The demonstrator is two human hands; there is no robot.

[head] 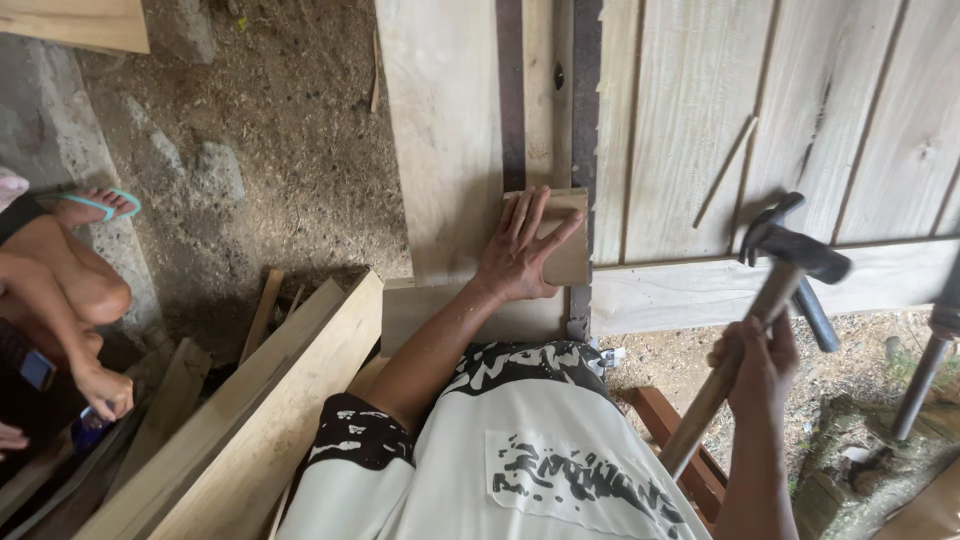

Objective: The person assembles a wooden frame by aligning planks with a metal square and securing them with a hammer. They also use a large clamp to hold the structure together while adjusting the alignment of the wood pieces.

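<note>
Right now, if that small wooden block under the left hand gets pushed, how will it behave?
The small wooden block looks stiff and flat, so it would likely slide rather than roll or tip. It seems light for its size, since the left hand pins it with spread fingers alone. Its bare wood on the plank probably drags a little.

Left hand [520,250]: arm bare, reaching forward and up from the body, elbow bent low, wrist straight; palm down, fingers spread and extended, thumb splayed to the left, pressing flat with nothing enclosed, so no grip there. Right hand [757,365]: forearm rising from the lower right edge of the view, wrist cocked, fist raised at about chest level. Its grip is a closed wrap, fingers curled tight and thumb folded over them, knuckles facing the camera; both hands well apart.
</note>
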